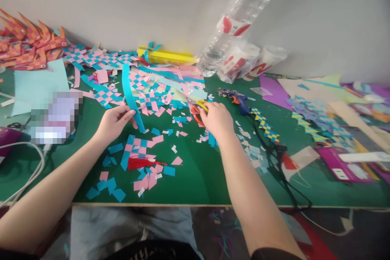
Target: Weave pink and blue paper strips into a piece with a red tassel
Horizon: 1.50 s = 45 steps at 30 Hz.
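Head view: left hand [114,122] pinches blue strip [131,97]; right hand [217,120] grips half-hidden scissors [198,111].

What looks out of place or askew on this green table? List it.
The clear plastic bottle leans tilted against the wall rather than standing upright. Blue and pink paper scraps lie strewn over the green table near the left hand.
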Tool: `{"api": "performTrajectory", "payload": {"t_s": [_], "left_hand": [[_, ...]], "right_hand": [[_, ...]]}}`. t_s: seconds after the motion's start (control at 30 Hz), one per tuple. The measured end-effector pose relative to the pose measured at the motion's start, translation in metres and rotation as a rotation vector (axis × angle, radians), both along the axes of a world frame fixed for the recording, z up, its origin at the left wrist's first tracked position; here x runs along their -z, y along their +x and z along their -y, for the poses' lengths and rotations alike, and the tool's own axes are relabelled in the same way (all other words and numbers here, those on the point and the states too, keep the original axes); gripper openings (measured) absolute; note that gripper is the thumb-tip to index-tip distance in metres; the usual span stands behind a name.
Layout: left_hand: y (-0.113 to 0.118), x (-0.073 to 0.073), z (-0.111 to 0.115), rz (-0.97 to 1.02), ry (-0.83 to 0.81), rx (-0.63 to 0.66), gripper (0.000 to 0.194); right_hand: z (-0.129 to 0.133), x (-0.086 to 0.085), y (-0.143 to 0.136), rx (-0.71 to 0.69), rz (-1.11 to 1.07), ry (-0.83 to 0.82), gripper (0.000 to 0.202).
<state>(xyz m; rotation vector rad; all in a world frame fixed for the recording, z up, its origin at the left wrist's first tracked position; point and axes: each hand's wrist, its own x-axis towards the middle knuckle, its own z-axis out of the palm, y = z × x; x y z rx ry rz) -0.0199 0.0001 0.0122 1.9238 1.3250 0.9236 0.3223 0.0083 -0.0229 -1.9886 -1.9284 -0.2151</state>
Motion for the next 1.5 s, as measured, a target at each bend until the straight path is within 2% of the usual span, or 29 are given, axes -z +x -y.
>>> {"api": "performTrajectory", "payload": {"t_s": [0.13,0.27,0.4,0.53,0.67,0.83,1.03,1.13,1.27,1.4,1.5], "left_hand": [[-0.001,0.001,0.0,0.088,-0.018,-0.041,0.034],[0.001,0.004,-0.001,0.265,-0.109,-0.108,0.033],[0.004,0.008,-0.003,0.373,-0.182,-0.148,0.029],[0.003,0.01,-0.004,0.4,-0.197,-0.138,0.028],[0.002,0.012,-0.004,0.372,-0.193,-0.1,0.029],[0.002,0.011,-0.005,0.386,-0.202,-0.078,0.027],[0.001,0.008,-0.006,0.365,-0.111,-0.097,0.028],[0.002,0.009,-0.004,0.368,-0.068,-0.068,0.028],[0.008,0.008,0.008,0.224,0.064,-0.033,0.022],[0.021,0.002,0.017,-0.037,0.167,0.088,0.018],[0.033,-0.001,0.011,0.035,0.121,0.063,0.016]], "right_hand": [[0.0,-0.002,0.004,-0.008,-0.013,-0.111,0.029],[0.005,-0.008,0.001,-0.047,0.053,-0.19,0.04],[0.011,-0.005,0.004,-0.059,0.109,-0.187,0.047],[0.01,0.002,0.014,-0.123,0.113,-0.153,0.041],[0.011,0.003,0.018,-0.135,0.026,-0.101,0.042],[0.015,-0.003,0.011,-0.184,-0.081,0.045,0.042],[0.021,-0.009,-0.007,-0.188,-0.339,0.273,0.04],[0.026,-0.011,-0.022,-0.23,-0.409,0.29,0.038],[0.032,-0.01,-0.04,-0.334,-0.411,0.293,0.045],[0.032,-0.001,-0.048,-0.311,-0.31,0.296,0.052],[0.029,0.006,-0.052,-0.261,-0.275,0.33,0.055]]}}
